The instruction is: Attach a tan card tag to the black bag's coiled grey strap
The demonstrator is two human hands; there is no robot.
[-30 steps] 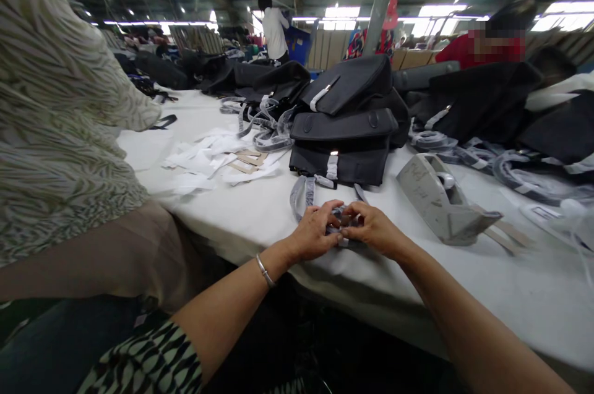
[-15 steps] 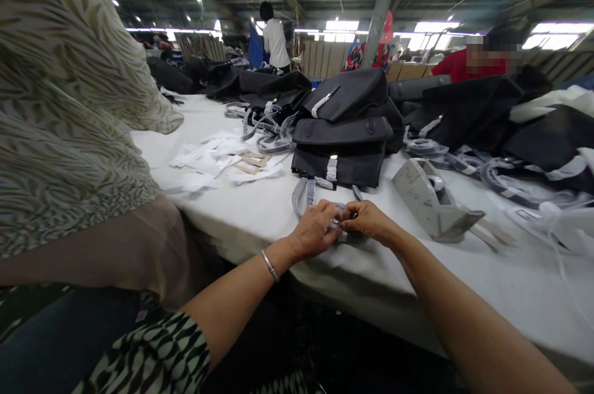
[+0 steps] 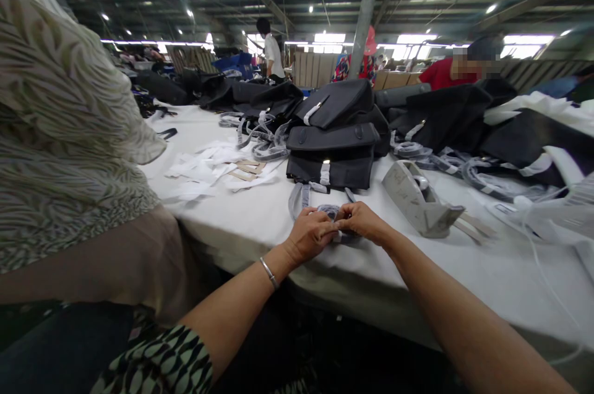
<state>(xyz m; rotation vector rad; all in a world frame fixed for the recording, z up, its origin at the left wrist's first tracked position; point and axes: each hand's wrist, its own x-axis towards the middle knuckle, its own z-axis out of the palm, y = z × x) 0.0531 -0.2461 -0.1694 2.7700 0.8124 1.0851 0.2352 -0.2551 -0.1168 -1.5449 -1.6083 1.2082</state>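
Close together at the table's near edge, both hands work on a plastic-wrapped bag strap [image 3: 297, 200]. My left hand [image 3: 310, 234] is closed on the coiled strap, its fingers meeting those of the other hand. My right hand [image 3: 361, 221] pinches at the same coil from the right; the exact spot between the fingertips is hidden. Just beyond lies a black bag [image 3: 330, 156] with a flap, two round marks on top and a white-wrapped buckle tab [image 3: 325, 172] at its front.
A grey tape dispenser [image 3: 414, 199] stands to the right, with cardboard strips [image 3: 474, 227] beside it. White paper strips [image 3: 202, 166] lie at left. More black bags [image 3: 341, 97] are piled behind. A co-worker in a leaf-patterned top [image 3: 69, 109] stands close at left.
The view has shifted a little, so the table's things sit slightly further left. Both hands stay at the strap; the fingers have moved slightly and more of the coil shows above them.
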